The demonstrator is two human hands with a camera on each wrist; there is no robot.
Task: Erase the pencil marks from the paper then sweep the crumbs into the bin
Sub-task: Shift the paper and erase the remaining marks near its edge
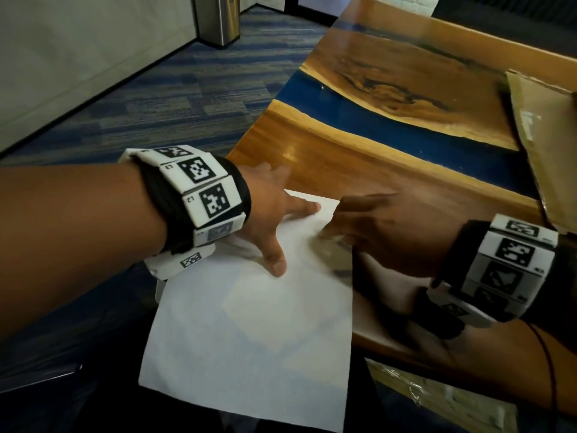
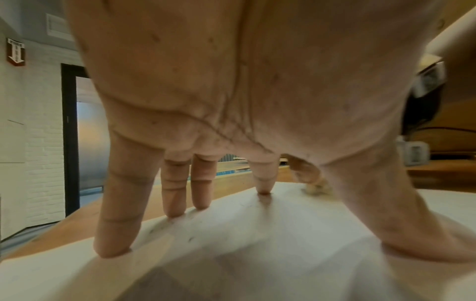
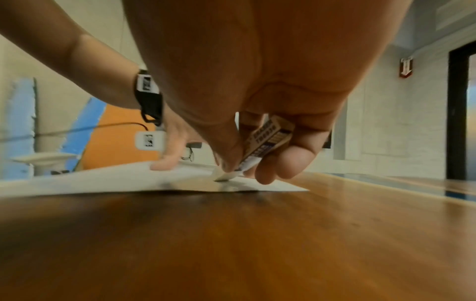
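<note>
Wood and blue resin make up the table (image 1: 359,170), a glossy slab with a dark blue river band running across it. Beyond its left edge lies striped blue-grey carpet (image 1: 175,98), and a steel bin (image 1: 220,20) stands against the wall at the far end, its top cut off by the frame; what is in it cannot be seen. A flattened cardboard sheet (image 1: 543,145) lies at the table's right side, partly out of view.

A white sheet of paper (image 1: 249,332) lies at the table's near left corner, its near part hanging past the edge. The left hand (image 1: 268,207) presses it flat with 5 straight, spread fingers, holding nothing. The right hand (image 1: 384,232) is blurred in the head view; the right wrist view shows its thumb and fingers pinching a sleeved white eraser (image 3: 253,150), whose bare tip touches the paper near the far right corner. Faint pencil specks show on the paper in the left wrist view; crumbs are too small to make out.
</note>
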